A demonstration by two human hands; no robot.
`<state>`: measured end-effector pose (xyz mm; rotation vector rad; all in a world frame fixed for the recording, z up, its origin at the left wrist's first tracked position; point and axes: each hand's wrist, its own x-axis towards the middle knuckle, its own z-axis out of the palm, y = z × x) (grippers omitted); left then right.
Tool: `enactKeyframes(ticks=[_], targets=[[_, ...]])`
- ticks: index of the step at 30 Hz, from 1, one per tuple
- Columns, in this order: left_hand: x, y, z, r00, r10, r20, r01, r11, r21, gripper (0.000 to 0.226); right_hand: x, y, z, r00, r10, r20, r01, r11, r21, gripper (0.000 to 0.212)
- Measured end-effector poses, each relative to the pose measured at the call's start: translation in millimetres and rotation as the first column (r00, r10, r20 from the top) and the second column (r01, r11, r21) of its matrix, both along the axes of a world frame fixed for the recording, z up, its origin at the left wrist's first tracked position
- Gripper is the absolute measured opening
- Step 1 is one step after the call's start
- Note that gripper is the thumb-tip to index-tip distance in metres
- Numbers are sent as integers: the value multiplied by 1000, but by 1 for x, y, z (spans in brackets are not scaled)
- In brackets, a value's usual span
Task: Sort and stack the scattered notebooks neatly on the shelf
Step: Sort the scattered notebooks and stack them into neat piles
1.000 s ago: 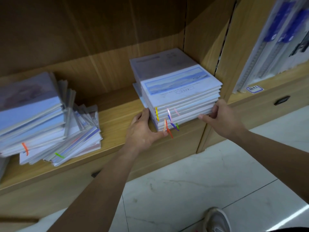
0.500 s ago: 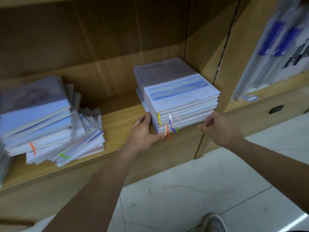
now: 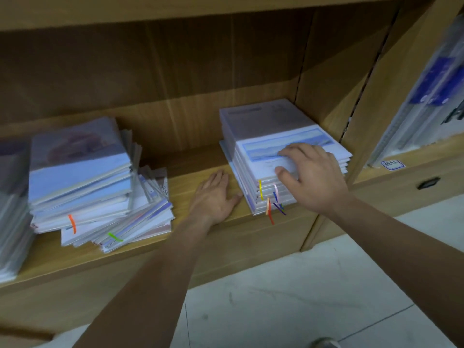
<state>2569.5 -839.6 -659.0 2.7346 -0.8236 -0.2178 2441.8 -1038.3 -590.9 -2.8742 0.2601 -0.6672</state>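
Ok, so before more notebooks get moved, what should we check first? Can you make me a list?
1. Right stack squared up: ok, though the lowest notebooks jut out a little on its left.
2. Right hand free: ok, it rests on the stack's top cover and holds nothing.
3. Left hand free: ok, it lies flat on the shelf board beside the stack.
4. Left pile tidy: not ok, its lower notebooks are fanned out and crooked.
5. Room above the right stack for more: ok, there is open space over it.
6. Ribbon bookmarks tucked in: not ok, they hang over the shelf's front edge.
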Motion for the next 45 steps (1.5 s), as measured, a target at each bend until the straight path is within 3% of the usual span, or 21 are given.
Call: enactKeyframes(ticks=[6, 15, 19, 23, 26, 28, 37, 43, 45], targets=[[34, -5, -5, 991, -116, -61, 118, 992, 33, 80, 12, -14, -15, 998, 56, 29, -53, 995, -87, 57], [39, -13, -2, 991, -127, -51, 130, 990, 52, 81, 15, -9, -14, 999, 31, 33, -26, 991, -131, 57], [21, -8, -7, 992, -124, 13, 124, 991, -49, 76, 11, -12, -12, 999, 49, -25, -51, 993, -102, 60], [-17, 5, -9, 988, -153, 5, 150, 958, -245, 79, 5, -14, -11, 997, 68, -45, -71, 996, -59, 62], [-43, 2, 0, 970, -172, -170, 53, 838, -543, 96, -2, -14, -11, 996, 74, -51, -77, 996, -53, 62], [-55, -6, 7, 950, -208, -234, 6, 759, -652, 105, -8, -16, -13, 994, 77, -76, -84, 992, -93, 62], [-55, -28, 8, 985, -99, -140, -11, 778, -628, 88, -9, -40, -14, 983, 89, -161, -122, 971, -204, 54], [-56, -25, 28, 995, -36, -98, -36, 762, -646, 104, -18, -48, -10, 972, 142, -186, -167, 978, -128, 65], [-59, -30, 35, 998, -33, -52, -8, 767, -642, 92, -22, -54, -11, 980, 126, -152, -146, 981, -129, 64]])
